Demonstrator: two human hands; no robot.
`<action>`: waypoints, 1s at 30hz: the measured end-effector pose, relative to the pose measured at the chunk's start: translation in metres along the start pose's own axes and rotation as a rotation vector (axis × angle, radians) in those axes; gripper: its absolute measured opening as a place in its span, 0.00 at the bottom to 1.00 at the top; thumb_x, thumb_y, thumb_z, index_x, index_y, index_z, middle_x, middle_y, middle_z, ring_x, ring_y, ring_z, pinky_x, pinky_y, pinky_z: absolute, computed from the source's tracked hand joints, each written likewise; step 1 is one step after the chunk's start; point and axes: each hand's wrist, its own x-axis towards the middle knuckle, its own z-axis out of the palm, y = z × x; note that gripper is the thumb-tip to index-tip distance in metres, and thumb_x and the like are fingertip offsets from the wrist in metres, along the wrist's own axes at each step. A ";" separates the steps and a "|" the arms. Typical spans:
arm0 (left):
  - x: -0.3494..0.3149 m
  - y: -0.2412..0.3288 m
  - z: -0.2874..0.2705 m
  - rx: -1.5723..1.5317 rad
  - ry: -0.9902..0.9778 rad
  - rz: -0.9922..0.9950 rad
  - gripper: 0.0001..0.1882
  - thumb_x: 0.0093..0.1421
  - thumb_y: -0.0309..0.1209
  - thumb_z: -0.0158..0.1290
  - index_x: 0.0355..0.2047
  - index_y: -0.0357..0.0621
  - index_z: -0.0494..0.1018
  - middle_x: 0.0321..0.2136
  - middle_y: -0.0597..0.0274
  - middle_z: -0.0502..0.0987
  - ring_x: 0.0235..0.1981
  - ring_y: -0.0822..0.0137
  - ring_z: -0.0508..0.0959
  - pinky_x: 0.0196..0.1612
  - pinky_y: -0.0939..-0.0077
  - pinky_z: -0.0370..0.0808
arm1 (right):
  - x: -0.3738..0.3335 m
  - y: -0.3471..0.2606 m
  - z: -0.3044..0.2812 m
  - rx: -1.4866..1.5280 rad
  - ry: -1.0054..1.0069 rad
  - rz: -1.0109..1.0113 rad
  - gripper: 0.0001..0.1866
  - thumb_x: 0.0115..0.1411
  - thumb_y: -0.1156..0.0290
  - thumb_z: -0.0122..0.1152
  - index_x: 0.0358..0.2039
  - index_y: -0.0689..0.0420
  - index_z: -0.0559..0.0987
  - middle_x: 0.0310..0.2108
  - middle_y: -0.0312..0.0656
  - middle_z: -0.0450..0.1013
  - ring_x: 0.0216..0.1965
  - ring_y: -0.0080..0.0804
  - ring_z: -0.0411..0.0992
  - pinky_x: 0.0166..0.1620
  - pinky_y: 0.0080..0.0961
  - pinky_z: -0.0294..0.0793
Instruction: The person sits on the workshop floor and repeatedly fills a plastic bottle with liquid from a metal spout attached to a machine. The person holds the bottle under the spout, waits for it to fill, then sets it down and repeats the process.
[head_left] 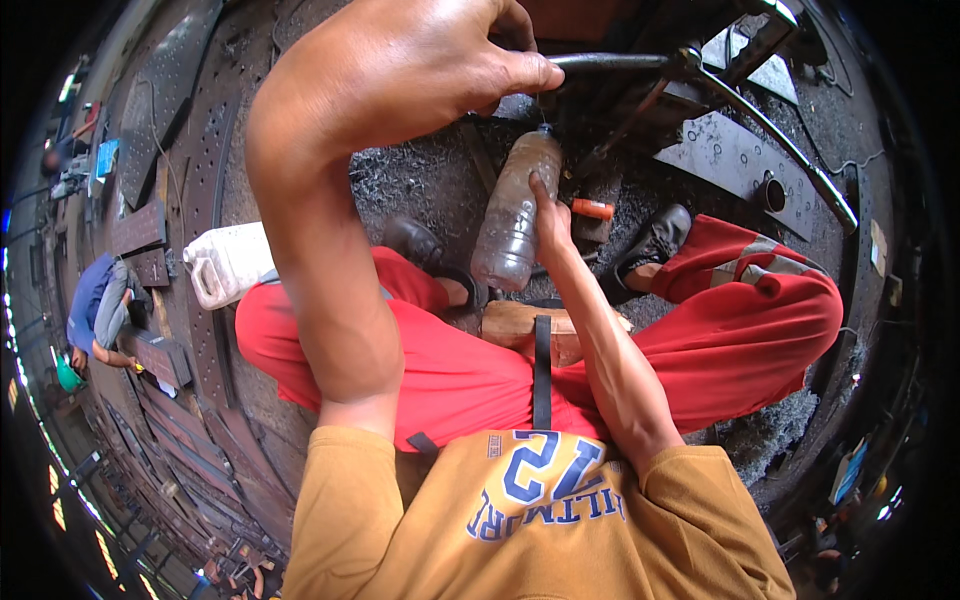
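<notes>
At the top of the view my left hand (500, 65) is closed at the end of a curved metal lever (615, 62), part of a dark machine (640, 30). My right hand (548, 222) grips a cloudy, dirty plastic bottle (515, 210) from its right side. The bottle leans, its dark-capped neck up near the machine, just below my left hand. Some fingers of the right hand are hidden behind it. Beside that hand lies a small orange cylinder (592, 209). I sit with my knees spread, a wooden block (505, 325) between my legs.
A white plastic jug (228, 262) stands by my left knee. Steel plates (205, 180) lie farther left, where another person (100, 305) bends over. At the right are a plate marked with circles (740, 165) and a long metal bar (790, 150). Metal shavings (400, 180) cover the floor.
</notes>
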 end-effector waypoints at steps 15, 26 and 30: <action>0.003 -0.003 0.000 -0.044 -0.009 -0.058 0.20 0.64 0.41 0.61 0.39 0.31 0.83 0.24 0.49 0.82 0.25 0.64 0.82 0.31 0.69 0.76 | 0.000 0.001 0.003 -0.012 0.022 -0.036 0.41 0.61 0.44 0.68 0.54 0.75 0.74 0.42 0.53 0.78 0.38 0.42 0.80 0.42 0.39 0.81; 0.008 -0.012 -0.005 -0.112 -0.092 -0.052 0.20 0.64 0.39 0.61 0.39 0.29 0.83 0.22 0.47 0.81 0.24 0.62 0.81 0.31 0.67 0.75 | -0.009 -0.005 0.007 0.008 0.011 -0.026 0.42 0.61 0.44 0.69 0.55 0.76 0.73 0.43 0.54 0.78 0.38 0.43 0.80 0.42 0.42 0.82; 0.002 -0.004 -0.001 -0.060 -0.012 -0.005 0.19 0.63 0.39 0.61 0.39 0.29 0.83 0.21 0.47 0.80 0.24 0.62 0.81 0.30 0.67 0.75 | -0.002 0.000 0.003 0.005 0.015 -0.036 0.42 0.60 0.45 0.69 0.55 0.76 0.73 0.43 0.54 0.78 0.38 0.42 0.80 0.42 0.42 0.82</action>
